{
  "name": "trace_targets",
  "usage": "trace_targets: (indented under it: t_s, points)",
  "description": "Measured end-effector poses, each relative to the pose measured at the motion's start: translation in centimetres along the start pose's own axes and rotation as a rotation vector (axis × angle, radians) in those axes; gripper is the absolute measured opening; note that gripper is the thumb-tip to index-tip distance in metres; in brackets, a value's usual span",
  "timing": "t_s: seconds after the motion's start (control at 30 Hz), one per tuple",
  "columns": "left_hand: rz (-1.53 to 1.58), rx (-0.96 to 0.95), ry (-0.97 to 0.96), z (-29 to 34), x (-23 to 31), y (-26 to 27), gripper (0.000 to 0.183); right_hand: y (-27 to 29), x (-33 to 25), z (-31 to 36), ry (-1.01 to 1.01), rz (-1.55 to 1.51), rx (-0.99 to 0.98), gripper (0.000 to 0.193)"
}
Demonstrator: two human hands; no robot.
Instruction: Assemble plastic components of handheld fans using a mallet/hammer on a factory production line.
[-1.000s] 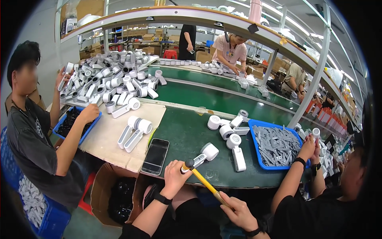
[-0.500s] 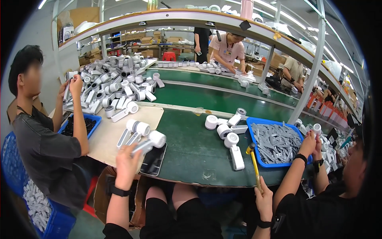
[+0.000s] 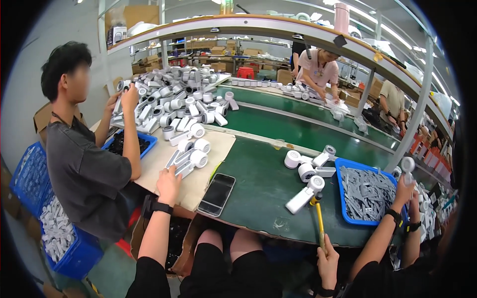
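At the near edge of the cardboard mat (image 3: 218, 142), the left hand (image 3: 169, 186) is resting its fingertips on the handle of a white handheld unit (image 3: 192, 164). It is no longer carrying that unit through the air near the phone (image 3: 217, 194); the unit is now lying on the mat alongside two others. I am reading this as one piece being put down, with the hand coming close to being free. I cannot tell whether the thumb and fingers are pinching the handle or only touching it.

On the right, I am seeing the right hand (image 3: 328, 263) wrapping its fingers around the yellow hammer (image 3: 319, 218). Its head is now sitting right by another white unit (image 3: 304, 195), which is pointing its handle more to the left than before; whether they are touching, I cannot tell.

Among the containers, the right-hand blue tray (image 3: 367, 223) is holding a heap of flat grey parts. Beside the co-worker (image 3: 89, 164), a smaller blue tray (image 3: 153, 141) is holding black parts. Lower down, a blue crate (image 3: 79, 253) is holding pale pieces, and a cardboard box (image 3: 140, 232) below the table is holding something dark.
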State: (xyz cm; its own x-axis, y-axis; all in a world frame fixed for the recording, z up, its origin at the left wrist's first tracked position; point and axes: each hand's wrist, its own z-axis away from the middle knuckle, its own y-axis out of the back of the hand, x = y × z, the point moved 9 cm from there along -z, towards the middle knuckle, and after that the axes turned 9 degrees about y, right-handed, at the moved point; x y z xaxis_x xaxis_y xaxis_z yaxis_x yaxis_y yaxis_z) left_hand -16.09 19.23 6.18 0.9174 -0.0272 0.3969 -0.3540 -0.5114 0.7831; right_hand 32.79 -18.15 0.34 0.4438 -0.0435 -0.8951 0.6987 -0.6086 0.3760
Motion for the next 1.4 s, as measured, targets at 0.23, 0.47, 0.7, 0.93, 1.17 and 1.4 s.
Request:
trace_targets:
  t_s: [0.23, 0.47, 0.7, 0.93, 1.17, 1.4]
  points:
    - [0.325, -0.254, -0.526, 10.4, 20.7, 2.2, 0.059, -2.6, -1.6, -0.8, 0.081, 0.024, -0.055, 0.055]
    - [0.268, -0.378, -0.624, 15.9, 33.4, -6.7, 0.077, -1.1, -1.4, 1.5, 0.046, -0.063, -0.010, 0.052]
    - [0.343, -0.546, -0.751, 15.3, 32.3, -6.5, 0.041, -1.0, -1.6, 3.5, 0.075, -0.085, -0.061, 0.056]
    - [0.669, -0.612, -0.551, 15.2, 25.6, -2.1, 0.028, -1.7, -5.6, 2.8, 0.179, -0.159, -0.145, 0.055]
    - [0.734, -0.478, -0.314, 14.8, 20.1, -1.4, 0.026, -5.0, -9.7, 1.1, 0.343, 0.010, -0.330, 0.059]
    - [0.779, -0.400, -0.220, 14.6, 16.6, -1.5, 0.024, -6.6, -11.4, 1.3, 0.400, 0.023, -0.332, 0.058]
